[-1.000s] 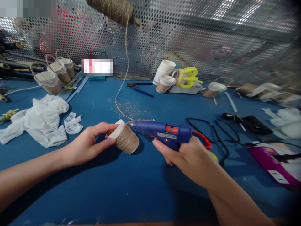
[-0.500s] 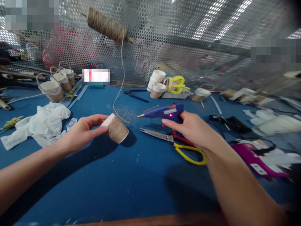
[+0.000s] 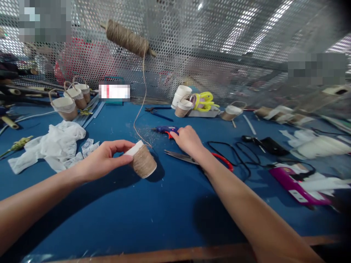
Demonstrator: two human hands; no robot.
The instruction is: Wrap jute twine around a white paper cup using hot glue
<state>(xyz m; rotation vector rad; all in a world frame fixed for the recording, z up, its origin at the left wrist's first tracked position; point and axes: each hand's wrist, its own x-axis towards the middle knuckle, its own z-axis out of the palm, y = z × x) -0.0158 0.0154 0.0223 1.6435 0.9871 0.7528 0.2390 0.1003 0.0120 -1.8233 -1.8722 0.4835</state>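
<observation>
A white paper cup wrapped in brown twine (image 3: 144,163) lies tilted in my left hand (image 3: 105,159), its white rim pinched between thumb and fingers. From the cup a strand of twine (image 3: 144,87) runs up to a spool (image 3: 127,38) on the mesh panel. Farther off, over the table, my right hand (image 3: 190,140) is closed around the handle of a blue hot glue gun (image 3: 166,129) with a red trigger; its nozzle points left. Scissors (image 3: 181,157) with open blades lie beneath my right forearm, which partly hides them.
Pliers (image 3: 160,113), white cups (image 3: 181,95) and yellow-handled scissors (image 3: 204,101) are at the back. Twine-covered baskets (image 3: 65,107) stand at the back left, near white lace fabric (image 3: 59,144). A black cord (image 3: 244,157) and a purple power strip (image 3: 296,186) lie to the right.
My right hand has drawn the glue gun off the cup, then carried it forward and left, low over the table. The scissors came into sight. My left hand keeps the cup tilted.
</observation>
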